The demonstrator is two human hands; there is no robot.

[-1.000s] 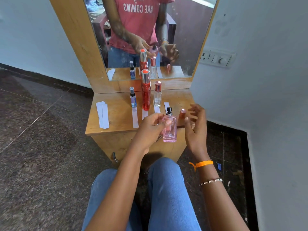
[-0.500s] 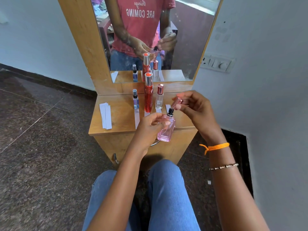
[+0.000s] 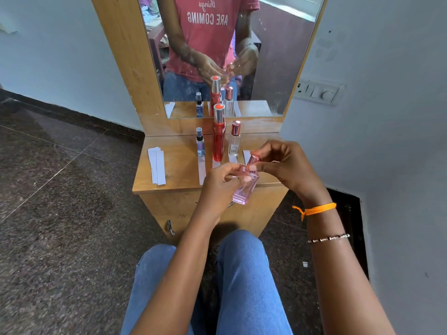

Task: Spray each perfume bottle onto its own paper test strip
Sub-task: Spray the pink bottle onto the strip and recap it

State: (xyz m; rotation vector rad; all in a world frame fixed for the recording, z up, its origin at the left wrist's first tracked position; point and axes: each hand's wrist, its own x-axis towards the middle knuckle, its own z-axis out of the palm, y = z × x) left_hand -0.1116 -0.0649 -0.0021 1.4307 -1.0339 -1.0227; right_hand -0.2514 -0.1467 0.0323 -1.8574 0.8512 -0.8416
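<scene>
My left hand grips a pink glass perfume bottle, tilted, above the dresser's front edge. My right hand pinches its rose-gold cap, which sits over the bottle's neck. Behind stand three bottles in a row: a small blue spray bottle, a tall red bottle and a clear bottle with a rose cap. White paper test strips lie in front of them, such as one below the blue bottle and another by my right hand.
The bottles stand on a small wooden dresser with a mirror behind. Spare paper strips lie at its left end. A wall with a switch panel is close on the right. My knees sit just below the dresser.
My right hand picked up the cap from the dresser top and has brought it down over the spray nozzle of the pink bottle, which my left hand has kept holding.
</scene>
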